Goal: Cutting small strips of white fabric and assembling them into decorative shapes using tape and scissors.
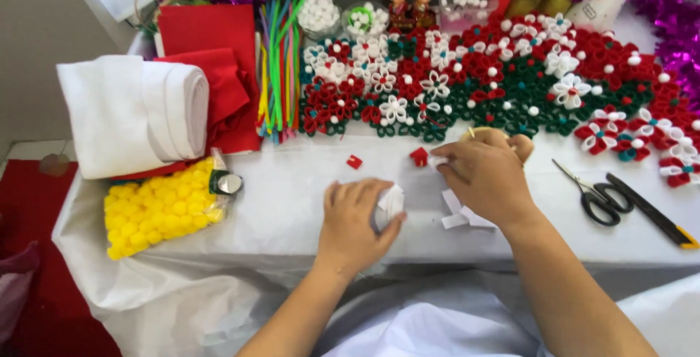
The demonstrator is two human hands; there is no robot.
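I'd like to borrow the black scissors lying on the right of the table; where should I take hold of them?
Take the scissors by the two black finger loops, coming from the table's near edge. They lie flat with the loops toward the person and the blades pointing away to the upper left. The black and yellow knife lies beside them.

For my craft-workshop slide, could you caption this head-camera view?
Left hand folds white felt while right hand pinches another piece beside felt flowers and scissors.
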